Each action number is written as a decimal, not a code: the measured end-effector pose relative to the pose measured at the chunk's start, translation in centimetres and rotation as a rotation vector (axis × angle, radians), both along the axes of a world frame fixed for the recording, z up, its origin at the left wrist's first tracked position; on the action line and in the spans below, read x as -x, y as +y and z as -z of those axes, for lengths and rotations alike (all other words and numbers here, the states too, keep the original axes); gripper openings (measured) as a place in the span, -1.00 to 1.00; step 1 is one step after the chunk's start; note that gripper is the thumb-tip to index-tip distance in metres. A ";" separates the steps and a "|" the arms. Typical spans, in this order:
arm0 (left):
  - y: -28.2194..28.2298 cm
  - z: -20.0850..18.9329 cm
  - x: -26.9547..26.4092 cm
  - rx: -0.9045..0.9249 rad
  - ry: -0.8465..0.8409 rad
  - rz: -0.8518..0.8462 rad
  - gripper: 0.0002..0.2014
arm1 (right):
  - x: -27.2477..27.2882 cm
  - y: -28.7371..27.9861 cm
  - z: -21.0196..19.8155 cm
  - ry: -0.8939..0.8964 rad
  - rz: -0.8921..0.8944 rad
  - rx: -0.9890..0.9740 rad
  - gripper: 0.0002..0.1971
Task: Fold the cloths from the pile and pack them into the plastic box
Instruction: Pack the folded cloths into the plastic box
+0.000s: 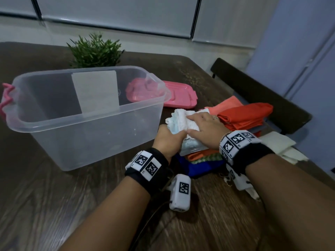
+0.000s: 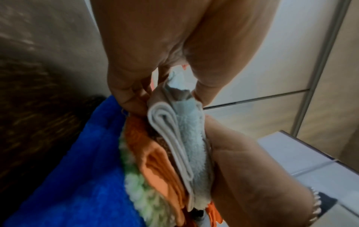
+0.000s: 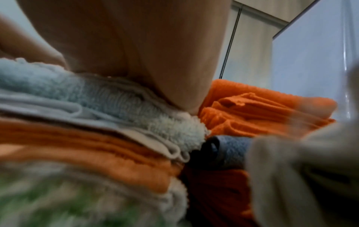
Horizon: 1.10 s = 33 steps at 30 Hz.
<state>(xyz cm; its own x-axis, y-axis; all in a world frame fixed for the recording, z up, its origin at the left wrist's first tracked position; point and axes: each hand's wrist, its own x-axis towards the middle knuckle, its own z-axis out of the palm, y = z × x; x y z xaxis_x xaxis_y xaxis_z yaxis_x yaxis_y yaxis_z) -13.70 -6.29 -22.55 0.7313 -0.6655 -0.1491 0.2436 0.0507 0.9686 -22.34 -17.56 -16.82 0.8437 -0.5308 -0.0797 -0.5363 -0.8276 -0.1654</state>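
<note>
The left hand [image 1: 165, 140] grips the folded pale-blue fluffy cloth [image 1: 183, 124] atop the folded stack; the right hand [image 1: 205, 130] presses flat on it. The clear plastic box [image 1: 87, 127] stands just left of the hands.

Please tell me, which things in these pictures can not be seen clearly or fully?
- Left hand fingers: head view, tucked under the pale blue cloth.
- Right hand fingers: right wrist view, hidden by the palm.
- Green cloth: right wrist view, blurred.
- Plant pot: head view, behind the plastic box.
- Pink lid: partly behind the box.
</note>
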 end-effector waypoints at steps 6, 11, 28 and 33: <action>0.2 -0.8 -0.6 -0.018 -0.064 0.056 -0.32 | -0.8 -0.1 -2.5 -0.002 0.037 0.043 -0.38; 0.2 -0.7 -0.4 0.036 -0.063 0.057 -0.39 | 0.1 0.5 0.1 -0.132 -0.006 0.024 -0.22; 0.5 -3.2 1.2 0.402 0.209 0.027 -0.60 | 1.9 -0.5 -6.4 -0.367 -0.031 -0.077 -0.09; 1.7 -4.4 1.0 0.569 0.182 0.031 -0.52 | 1.7 -1.2 -7.4 -0.464 0.025 -0.424 0.37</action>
